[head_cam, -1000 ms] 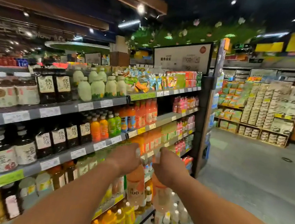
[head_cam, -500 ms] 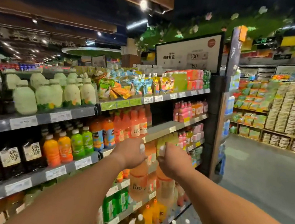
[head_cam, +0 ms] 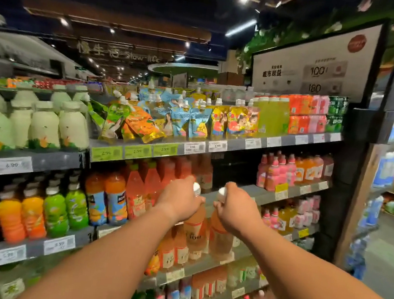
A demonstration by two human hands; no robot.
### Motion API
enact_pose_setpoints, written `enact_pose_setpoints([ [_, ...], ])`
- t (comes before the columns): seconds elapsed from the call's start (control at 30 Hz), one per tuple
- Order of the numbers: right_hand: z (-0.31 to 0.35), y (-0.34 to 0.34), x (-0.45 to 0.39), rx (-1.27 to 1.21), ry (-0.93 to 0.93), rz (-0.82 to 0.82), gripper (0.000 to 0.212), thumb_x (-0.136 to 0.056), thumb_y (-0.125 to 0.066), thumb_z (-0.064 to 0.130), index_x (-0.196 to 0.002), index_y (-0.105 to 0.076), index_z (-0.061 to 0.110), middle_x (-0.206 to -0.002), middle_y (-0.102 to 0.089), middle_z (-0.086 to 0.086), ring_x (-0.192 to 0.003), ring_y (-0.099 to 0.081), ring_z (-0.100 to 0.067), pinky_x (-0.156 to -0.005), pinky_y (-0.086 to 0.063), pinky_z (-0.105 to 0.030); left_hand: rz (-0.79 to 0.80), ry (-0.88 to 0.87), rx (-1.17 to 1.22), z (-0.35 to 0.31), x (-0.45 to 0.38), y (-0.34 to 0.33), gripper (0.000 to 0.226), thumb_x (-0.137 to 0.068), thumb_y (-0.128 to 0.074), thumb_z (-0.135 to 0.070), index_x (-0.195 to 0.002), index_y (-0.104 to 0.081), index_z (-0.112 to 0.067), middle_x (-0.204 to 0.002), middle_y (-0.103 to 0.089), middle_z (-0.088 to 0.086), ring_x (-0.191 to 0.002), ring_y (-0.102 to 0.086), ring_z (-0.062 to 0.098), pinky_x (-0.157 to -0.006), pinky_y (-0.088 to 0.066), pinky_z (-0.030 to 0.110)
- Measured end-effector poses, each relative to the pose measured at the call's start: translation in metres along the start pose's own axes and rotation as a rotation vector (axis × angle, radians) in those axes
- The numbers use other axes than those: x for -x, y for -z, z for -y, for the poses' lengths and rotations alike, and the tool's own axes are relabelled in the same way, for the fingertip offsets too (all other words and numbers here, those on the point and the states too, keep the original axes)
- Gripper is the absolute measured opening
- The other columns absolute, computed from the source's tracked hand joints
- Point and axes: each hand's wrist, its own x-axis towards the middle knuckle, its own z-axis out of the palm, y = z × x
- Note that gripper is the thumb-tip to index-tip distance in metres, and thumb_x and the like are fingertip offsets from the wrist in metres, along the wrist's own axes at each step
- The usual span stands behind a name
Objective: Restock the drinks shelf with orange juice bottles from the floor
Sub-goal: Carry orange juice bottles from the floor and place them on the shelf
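My left hand grips the neck of an orange juice bottle with a white cap. Beside it, my right hand holds a second, similar orange juice bottle by its neck. Both bottles hang upright, side by side, in front of the drinks shelf, about level with its second tier. That tier has an open stretch between tall red-orange bottles and pink bottles. More bottles of the same pale orange juice stand on the tier below my hands.
Orange and green bottles fill the left shelf bay, with pale green bottles above. Drink pouches line the top tier under a sign board. The shelf's black end post and an aisle floor lie to the right.
Both hands have lifted the two bottles from low in front of the shelf up toward its second tier. The view has moved closer to the shelf and rightward along it.
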Motion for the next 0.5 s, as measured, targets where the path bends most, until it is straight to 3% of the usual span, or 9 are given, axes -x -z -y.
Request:
enact_pose_setpoints([
  [0.2, -0.054, -0.017, -0.094, -0.096, 0.037, -0.069, 0.027, -0.089, -0.063, 0.032, -0.1, -0.045, 0.015, -0.095, -0.058, -0.006, -0.09, -0.061, -0.029, -0.071, -0.047, -0.036, -0.107, 0.071, 0.005, -0.028, -0.087, -0.036, 0.05, -0.088, -0.064, -0.048, -0.123, -0.051, -0.014, -0.116, -0.065, 0.01, -0.109, -0.06, 0.034, -0.083, -0.047, 0.037],
  [0.33, -0.083, -0.033, -0.149, -0.185, 0.09, -0.103, 0.029, -0.089, -0.063, 0.029, -0.109, -0.048, 0.014, -0.098, -0.059, -0.005, -0.091, -0.06, -0.028, -0.069, -0.044, -0.034, -0.185, 0.112, -0.037, -0.044, -0.128, -0.062, 0.041, -0.088, -0.064, -0.046, -0.113, -0.051, -0.016, -0.11, -0.064, 0.008, -0.104, -0.061, 0.033, -0.077, -0.046, 0.037],
  [0.5, -0.113, -0.061, -0.205, -0.272, 0.166, -0.105, 0.027, -0.085, -0.067, 0.031, -0.1, -0.048, 0.021, -0.095, -0.058, 0.0, -0.087, -0.06, -0.024, -0.068, -0.043, -0.031, -0.248, 0.172, -0.056, -0.054, -0.169, -0.1, 0.03, -0.087, -0.064, -0.038, -0.106, -0.047, -0.021, -0.105, -0.062, 0.003, -0.097, -0.062, 0.032, -0.078, -0.052, 0.042],
])
